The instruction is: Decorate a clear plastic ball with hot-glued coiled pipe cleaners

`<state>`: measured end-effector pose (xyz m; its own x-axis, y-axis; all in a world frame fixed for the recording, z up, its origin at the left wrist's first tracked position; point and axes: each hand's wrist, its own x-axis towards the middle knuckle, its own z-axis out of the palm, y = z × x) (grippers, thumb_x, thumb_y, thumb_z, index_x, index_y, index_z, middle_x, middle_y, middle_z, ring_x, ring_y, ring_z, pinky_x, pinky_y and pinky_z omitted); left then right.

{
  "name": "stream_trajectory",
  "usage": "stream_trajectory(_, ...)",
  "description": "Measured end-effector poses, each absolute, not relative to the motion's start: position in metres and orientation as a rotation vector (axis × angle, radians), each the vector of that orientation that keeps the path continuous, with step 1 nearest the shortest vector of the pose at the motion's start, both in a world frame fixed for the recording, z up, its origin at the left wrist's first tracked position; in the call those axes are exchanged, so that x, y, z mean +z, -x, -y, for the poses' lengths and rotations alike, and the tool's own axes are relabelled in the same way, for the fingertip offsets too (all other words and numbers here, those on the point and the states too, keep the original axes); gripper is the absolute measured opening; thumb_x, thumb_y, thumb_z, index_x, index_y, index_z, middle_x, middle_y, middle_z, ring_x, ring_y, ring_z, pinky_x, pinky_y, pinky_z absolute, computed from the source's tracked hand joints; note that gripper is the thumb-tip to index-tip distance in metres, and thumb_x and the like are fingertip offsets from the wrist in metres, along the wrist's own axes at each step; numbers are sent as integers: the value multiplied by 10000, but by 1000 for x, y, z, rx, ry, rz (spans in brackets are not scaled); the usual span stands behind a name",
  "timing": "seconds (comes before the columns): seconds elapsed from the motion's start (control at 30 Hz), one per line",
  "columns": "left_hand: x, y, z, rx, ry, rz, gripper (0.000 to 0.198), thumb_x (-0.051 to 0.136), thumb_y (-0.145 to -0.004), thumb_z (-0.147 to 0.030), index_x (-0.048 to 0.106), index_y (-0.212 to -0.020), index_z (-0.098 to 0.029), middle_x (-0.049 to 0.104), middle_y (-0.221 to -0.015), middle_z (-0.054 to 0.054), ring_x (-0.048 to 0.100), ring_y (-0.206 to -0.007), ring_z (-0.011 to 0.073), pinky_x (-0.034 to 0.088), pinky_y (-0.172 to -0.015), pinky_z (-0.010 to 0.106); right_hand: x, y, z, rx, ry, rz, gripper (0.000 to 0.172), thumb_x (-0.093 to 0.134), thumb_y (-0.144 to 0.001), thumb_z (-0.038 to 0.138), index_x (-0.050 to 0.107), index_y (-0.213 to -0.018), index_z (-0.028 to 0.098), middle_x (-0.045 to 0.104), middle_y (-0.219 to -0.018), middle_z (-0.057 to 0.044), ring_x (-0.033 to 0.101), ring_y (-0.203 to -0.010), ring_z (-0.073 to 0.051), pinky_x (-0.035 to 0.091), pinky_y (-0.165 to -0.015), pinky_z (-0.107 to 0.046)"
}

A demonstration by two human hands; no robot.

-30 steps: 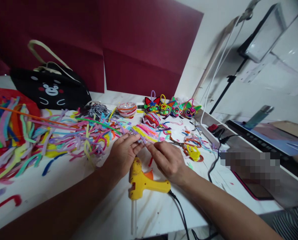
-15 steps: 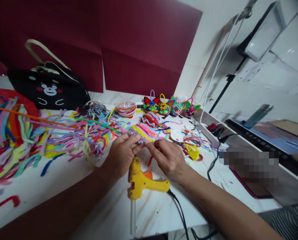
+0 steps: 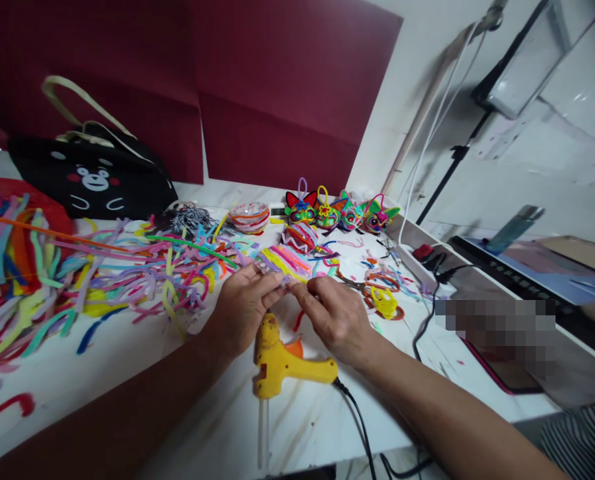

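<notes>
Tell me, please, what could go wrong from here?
The yellow plastic glue gun reaches very close to the left hand; whether it is hot does not show, but it might burn that hand. Its thin black cable runs over the front edge of the white marbled table, so a snag could drag the gun.

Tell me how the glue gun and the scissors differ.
The glue gun is yellow, while the scissors have orange-brown handles. The glue gun trails a black cord; the scissors have none. The glue gun lies nearer the camera, the scissors farther off. Both lie on the white table.
</notes>
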<state>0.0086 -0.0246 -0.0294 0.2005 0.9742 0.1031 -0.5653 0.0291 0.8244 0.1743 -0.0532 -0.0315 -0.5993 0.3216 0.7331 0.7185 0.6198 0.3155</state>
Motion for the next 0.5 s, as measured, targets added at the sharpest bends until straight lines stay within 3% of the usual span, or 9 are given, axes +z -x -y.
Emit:
stream_trajectory(0.3,-23,-12,28,1314,-882,-668,305,780,-625,-154,684,-914,-178,731,-888,39,687,-836,198,545,-770,276,-37,-172,55,-667,884,2175,249,402,-991,126,588,-1151,88,598,-816,-79,548,-716,-168,428,-577,-268)
stream_trajectory(0.5,-25,-13,30,1333,-914,-736,316,777,-619,-192,668,-915,-174,733,-863,25,684,-825,200,541,-723,273,-44,-164,54,-196,976,1933,81,496,-948,152,570,-966,180,605,-807,-29,571,-709,-126,447,-620,-228)
